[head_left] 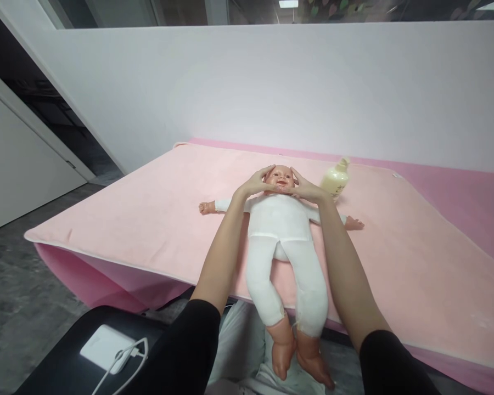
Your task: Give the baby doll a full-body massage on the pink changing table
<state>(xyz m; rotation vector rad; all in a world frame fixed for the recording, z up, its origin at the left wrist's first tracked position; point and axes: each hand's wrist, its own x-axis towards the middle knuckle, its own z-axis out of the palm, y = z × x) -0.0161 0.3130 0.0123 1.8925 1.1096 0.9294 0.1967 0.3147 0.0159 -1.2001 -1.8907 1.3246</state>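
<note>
A baby doll (280,219) with a white cloth body lies on its back, face up. Its arms are spread sideways, and its feet hang past the near edge of the pink blanket (148,208). My left hand (256,183) rests along one side of the doll's face, fingers stretched up toward the temple, thumb by the chin. On the other side my right hand (307,189) mirrors it, thumb near the mouth and fingers apart at the temple. Just right of my right hand stands a pale yellow pump bottle (336,179), partly hidden behind my wrist.
A white wall (247,82) rises behind the table. At lower left, a white power bank (107,348) with a cable lies on a black surface (61,362). Darker pink cloth (469,203) shows beneath the blanket, and grey floor (20,274) extends at the left.
</note>
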